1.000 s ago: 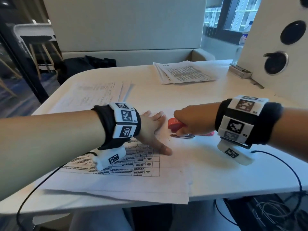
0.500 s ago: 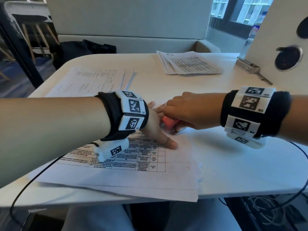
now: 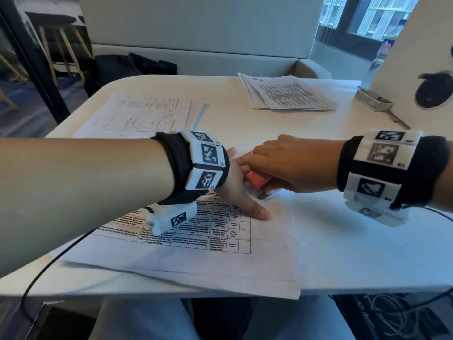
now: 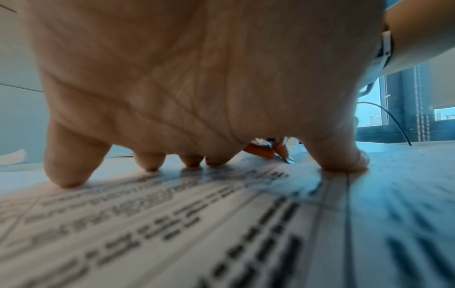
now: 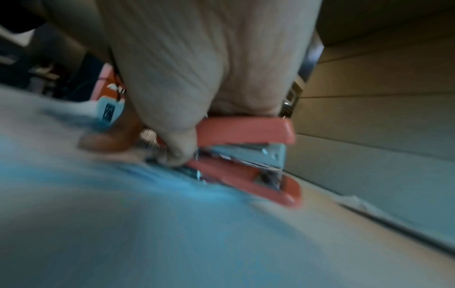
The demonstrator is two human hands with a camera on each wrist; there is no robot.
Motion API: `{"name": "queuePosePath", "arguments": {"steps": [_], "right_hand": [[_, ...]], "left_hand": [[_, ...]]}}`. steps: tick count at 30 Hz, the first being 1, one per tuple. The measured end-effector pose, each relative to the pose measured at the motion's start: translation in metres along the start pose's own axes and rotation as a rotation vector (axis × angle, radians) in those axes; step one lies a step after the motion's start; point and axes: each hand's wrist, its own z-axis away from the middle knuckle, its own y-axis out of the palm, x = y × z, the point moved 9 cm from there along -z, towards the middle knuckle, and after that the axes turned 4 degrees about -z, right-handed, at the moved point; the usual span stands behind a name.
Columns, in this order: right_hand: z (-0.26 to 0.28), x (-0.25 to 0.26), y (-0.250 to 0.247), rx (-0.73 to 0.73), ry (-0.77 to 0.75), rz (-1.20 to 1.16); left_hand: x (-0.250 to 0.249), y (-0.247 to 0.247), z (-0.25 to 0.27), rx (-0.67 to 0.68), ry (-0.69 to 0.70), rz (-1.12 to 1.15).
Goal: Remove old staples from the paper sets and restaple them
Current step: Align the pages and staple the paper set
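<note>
White table (image 3: 343, 241): spread left hand (image 3: 235, 190) pins a paper set (image 3: 208, 241), fingers straight. Right hand (image 3: 289, 165) grips a red stapler (image 3: 257, 180) at its corner, probably mid-stapling; next, squeeze firmly.

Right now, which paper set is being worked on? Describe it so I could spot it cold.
On the white table, it is the paper set at the near edge, overhanging it. The left hand presses it flat while the right hand grips a red stapler at its corner. Unlike the other two stacks farther back, it shows a bold black-lined table.
</note>
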Motion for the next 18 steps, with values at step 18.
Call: {"name": "queuePosePath", "arguments": {"steps": [18], "right_hand": [[0.007, 0.031, -0.024, -0.133, -0.216, 0.327]], "left_hand": [[0.002, -0.003, -0.008, -0.041, 0.041, 0.02]]}}
